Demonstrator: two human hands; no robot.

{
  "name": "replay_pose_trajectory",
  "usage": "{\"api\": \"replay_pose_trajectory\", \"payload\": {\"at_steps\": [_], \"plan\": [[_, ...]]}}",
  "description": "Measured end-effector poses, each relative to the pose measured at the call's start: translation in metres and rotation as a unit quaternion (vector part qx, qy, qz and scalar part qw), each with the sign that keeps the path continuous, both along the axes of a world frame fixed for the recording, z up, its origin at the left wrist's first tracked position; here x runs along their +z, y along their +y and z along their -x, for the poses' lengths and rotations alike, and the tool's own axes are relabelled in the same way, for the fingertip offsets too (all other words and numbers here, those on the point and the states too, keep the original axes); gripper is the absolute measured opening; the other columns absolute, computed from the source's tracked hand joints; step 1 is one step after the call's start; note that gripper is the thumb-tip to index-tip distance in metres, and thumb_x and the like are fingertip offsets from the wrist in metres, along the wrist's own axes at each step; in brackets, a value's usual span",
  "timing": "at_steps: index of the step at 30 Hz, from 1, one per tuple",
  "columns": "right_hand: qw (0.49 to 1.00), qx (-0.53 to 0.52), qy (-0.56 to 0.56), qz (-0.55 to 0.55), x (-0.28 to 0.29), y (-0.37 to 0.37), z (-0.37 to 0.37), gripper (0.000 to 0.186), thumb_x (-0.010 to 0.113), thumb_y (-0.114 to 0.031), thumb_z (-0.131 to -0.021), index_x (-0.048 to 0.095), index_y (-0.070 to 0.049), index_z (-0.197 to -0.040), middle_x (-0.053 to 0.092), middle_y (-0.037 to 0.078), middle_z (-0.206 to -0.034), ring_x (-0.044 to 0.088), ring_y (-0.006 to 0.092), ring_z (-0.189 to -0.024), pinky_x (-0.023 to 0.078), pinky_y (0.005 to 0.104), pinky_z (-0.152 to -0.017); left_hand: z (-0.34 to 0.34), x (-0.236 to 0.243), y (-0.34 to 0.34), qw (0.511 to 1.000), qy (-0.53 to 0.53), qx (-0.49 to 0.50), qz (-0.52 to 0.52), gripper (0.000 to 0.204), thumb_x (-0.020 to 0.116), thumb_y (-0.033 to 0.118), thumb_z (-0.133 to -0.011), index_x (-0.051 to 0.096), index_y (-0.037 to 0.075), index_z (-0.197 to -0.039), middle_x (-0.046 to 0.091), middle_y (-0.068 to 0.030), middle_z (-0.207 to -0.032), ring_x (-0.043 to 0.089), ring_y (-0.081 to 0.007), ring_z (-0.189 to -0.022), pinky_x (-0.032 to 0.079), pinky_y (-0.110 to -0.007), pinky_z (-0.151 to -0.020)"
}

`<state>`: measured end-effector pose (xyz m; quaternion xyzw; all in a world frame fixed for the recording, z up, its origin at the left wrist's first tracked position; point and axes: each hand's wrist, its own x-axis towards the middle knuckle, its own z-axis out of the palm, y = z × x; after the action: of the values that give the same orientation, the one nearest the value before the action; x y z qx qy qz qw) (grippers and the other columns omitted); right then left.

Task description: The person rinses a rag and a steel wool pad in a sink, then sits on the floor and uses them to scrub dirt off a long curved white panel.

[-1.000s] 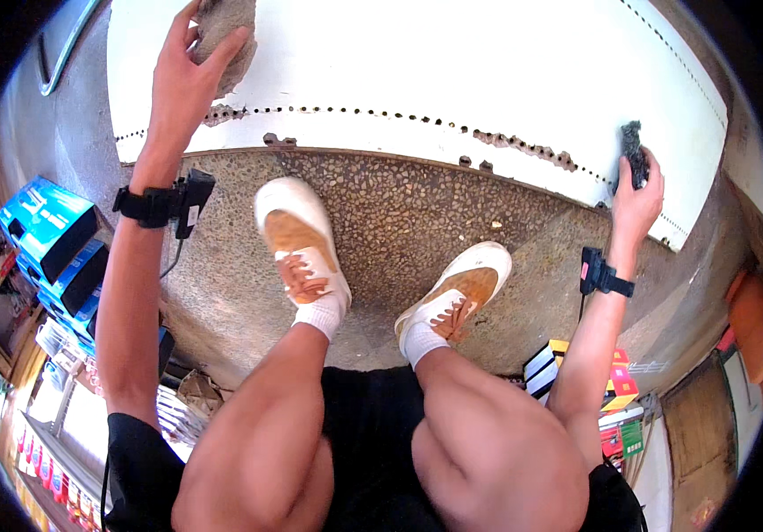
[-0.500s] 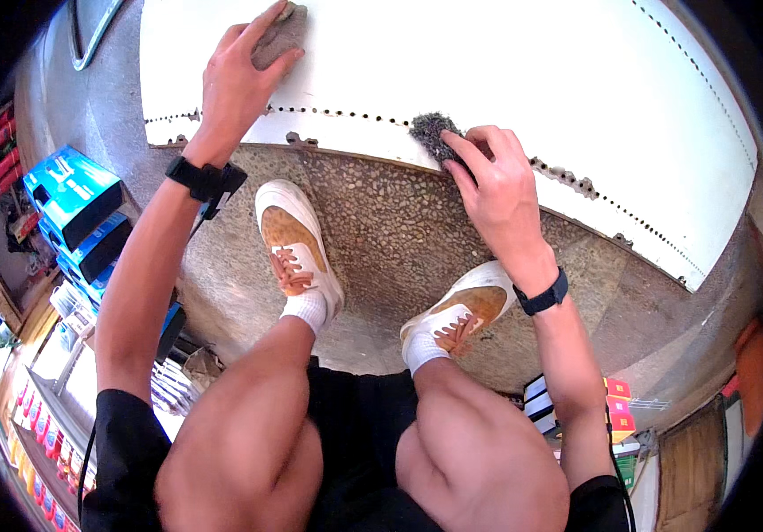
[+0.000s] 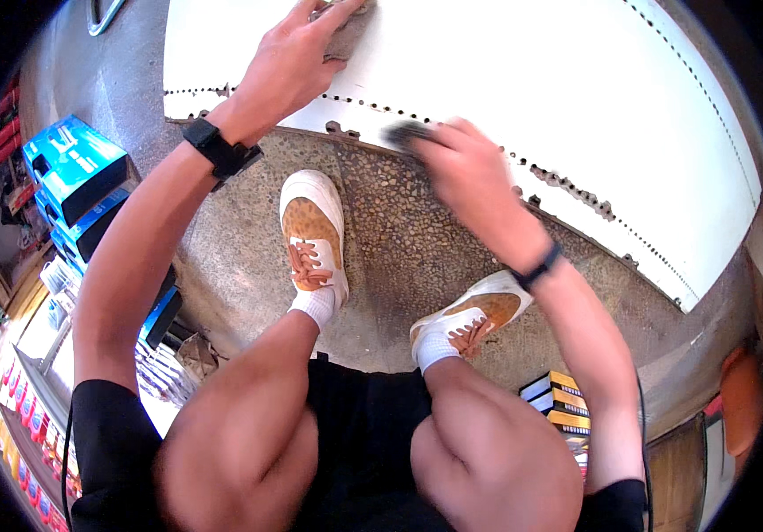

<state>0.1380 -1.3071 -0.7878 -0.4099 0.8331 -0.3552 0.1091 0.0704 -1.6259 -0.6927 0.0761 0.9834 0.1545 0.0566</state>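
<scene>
A large white panel (image 3: 523,62) lies in front of me, with rows of small dark holes and rusty, ragged spots along its near edge. My left hand (image 3: 288,71) is on its left part, fingers and thumb closed over a grey-brown rag (image 3: 352,35) that the upper picture edge partly cuts off. My right hand (image 3: 474,182) is over the panel's near edge, smeared by motion. It grips a dark, wiry scouring pad (image 3: 406,133) near the row of holes; whether the pad touches the panel I cannot tell.
My tan and white shoes (image 3: 315,217) stand on a speckled stone floor (image 3: 381,230) just short of the panel. Blue boxes (image 3: 75,168) are stacked at the left, with shelves of red-and-white bottles (image 3: 31,412) below. Black and yellow boxes (image 3: 559,399) sit behind my right leg.
My left hand has moved right and away from me with the rag. The right hand has swung left along the panel's near edge with the scouring pad. The whole view has shifted slightly.
</scene>
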Motion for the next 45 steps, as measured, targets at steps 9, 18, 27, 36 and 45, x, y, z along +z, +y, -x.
{"api": "replay_pose_trajectory", "payload": {"at_steps": [9, 18, 27, 36, 45], "plan": [[0.994, -0.082, -0.049, -0.061, 0.026, 0.078, -0.001, 0.026, 0.085, 0.005, -0.085, 0.088, 0.000, -0.110, 0.069, 0.011, -0.084, 0.067, 0.0298, -0.079, 0.060, 0.0436, -0.075, -0.010, -0.005, -0.004, 1.000, -0.015, -0.011, 0.012, 0.089, 0.087, 0.000, -0.085, 0.053, 0.005, -0.167, 0.066, -0.0249, -0.133, 0.072, -0.0463, -0.116, 0.062, -0.051, -0.100], [0.998, 0.033, -0.026, -0.042, 0.003, -0.046, -0.030, 0.020, 0.074, 0.001, -0.090, 0.082, -0.002, -0.108, 0.073, 0.011, -0.095, 0.072, 0.0306, -0.094, 0.064, 0.0431, -0.082, -0.003, -0.009, 0.010, 0.999, -0.020, 0.002, 0.035, 0.090, 0.088, 0.000, -0.085, 0.053, 0.005, -0.168, 0.066, -0.0236, -0.133, 0.072, -0.0462, -0.113, 0.063, -0.052, -0.098], [0.988, -0.124, -0.061, -0.069, 0.027, 0.056, -0.031, 0.020, 0.083, 0.000, -0.090, 0.086, -0.002, -0.110, 0.071, 0.012, -0.088, 0.072, 0.0291, -0.080, 0.061, 0.0419, -0.074, -0.008, -0.010, 0.013, 0.999, -0.002, -0.001, 0.036, 0.091, 0.086, -0.001, -0.085, 0.051, 0.005, -0.168, 0.066, -0.0243, -0.130, 0.071, -0.0473, -0.112, 0.062, -0.052, -0.098], [0.996, -0.069, -0.024, -0.056, 0.012, 0.046, -0.023, 0.017, 0.080, 0.001, -0.091, 0.086, -0.002, -0.107, 0.074, 0.014, -0.089, 0.074, 0.0326, -0.082, 0.062, 0.0439, -0.075, -0.008, -0.011, 0.004, 1.000, 0.010, -0.005, -0.002, 0.090, 0.083, -0.002, -0.085, 0.050, 0.005, -0.168, 0.065, -0.0253, -0.130, 0.070, -0.0496, -0.111, 0.061, -0.054, -0.096], [0.995, -0.003, -0.036, -0.090, 0.015, -0.026, -0.046, 0.020, 0.075, 0.001, -0.087, 0.082, -0.003, -0.106, 0.077, 0.012, -0.102, 0.075, 0.0311, -0.095, 0.065, 0.0428, -0.079, -0.058, -0.050, 0.034, 1.000, 0.023, 0.008, 0.010, 0.087, 0.090, 0.010, -0.089, 0.053, 0.012, -0.168, 0.068, -0.0225, -0.139, 0.077, -0.0418, -0.112, 0.067, -0.049, -0.095]]}}
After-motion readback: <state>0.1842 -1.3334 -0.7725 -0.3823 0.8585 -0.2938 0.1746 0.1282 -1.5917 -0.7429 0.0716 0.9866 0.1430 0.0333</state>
